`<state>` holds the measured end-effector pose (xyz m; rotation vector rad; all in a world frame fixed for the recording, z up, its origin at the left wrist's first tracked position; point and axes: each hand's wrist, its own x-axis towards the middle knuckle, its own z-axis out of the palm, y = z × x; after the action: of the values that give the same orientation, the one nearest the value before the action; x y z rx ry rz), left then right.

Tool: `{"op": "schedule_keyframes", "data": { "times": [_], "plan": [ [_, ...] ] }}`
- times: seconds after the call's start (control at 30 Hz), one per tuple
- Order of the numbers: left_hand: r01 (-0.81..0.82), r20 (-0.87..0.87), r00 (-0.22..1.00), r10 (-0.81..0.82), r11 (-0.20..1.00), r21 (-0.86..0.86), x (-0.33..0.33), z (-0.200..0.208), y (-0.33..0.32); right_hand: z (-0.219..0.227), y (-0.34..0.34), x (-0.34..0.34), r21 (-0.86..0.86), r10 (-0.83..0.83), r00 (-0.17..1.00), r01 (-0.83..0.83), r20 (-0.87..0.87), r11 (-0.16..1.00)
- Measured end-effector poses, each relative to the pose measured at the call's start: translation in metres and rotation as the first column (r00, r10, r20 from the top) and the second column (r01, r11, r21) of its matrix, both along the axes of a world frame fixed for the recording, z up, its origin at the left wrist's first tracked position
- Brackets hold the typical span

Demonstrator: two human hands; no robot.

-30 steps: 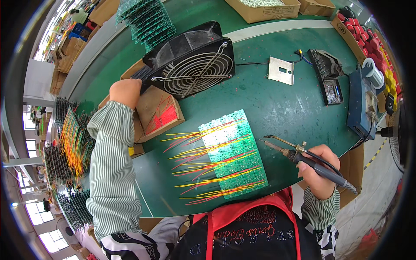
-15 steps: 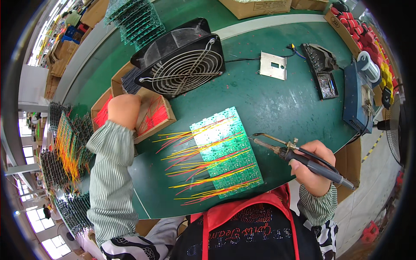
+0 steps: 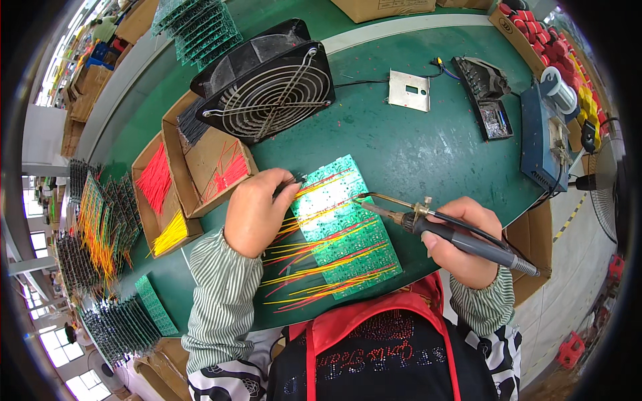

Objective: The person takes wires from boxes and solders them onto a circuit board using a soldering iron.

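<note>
My left hand (image 3: 257,210) is closed in a pinch at the upper left edge of the green circuit board panel (image 3: 354,250). Small dark ends, which look like black wires (image 3: 301,178), show at its fingertips. My right hand (image 3: 468,244) grips a soldering iron (image 3: 461,246) with a thin metal solder-feed tube (image 3: 394,200) fixed above it. Its tip is over the panel's right part; whether it touches cannot be told. Rows of red and yellow wires (image 3: 314,294) lie across the panel, their loose ends sticking out to the left.
Cardboard boxes (image 3: 194,212) at left hold red, yellow and dark wires. A black fan (image 3: 267,87) stands behind them. Farther right are a metal plate (image 3: 409,91), a black tray (image 3: 491,110) and a blue soldering station (image 3: 543,144) with a solder spool (image 3: 559,90). Stacked boards (image 3: 124,331) stand left.
My left hand has moved from the wire boxes right to the panel's edge, with dark ends now at its fingertips. The soldering iron has shifted left, its tip now over the panel.
</note>
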<state>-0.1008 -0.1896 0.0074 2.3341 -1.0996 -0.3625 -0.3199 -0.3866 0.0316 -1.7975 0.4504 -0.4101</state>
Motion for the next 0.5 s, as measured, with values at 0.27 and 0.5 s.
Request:
{"op": "schedule_keyframes", "data": {
  "times": [0.27,0.5],
  "plan": [
    [-0.038,0.018,0.999,0.039,0.996,-0.083,-0.005,0.008,0.012,0.006,0.005,0.013,-0.138,0.081,0.995,-0.071,0.066,0.988],
    [0.002,-0.099,0.995,-0.007,0.998,-0.056,-0.023,0.013,0.023,0.003,0.015,0.028,-0.062,0.153,0.988,-0.152,0.01,0.986]
  ]
}}
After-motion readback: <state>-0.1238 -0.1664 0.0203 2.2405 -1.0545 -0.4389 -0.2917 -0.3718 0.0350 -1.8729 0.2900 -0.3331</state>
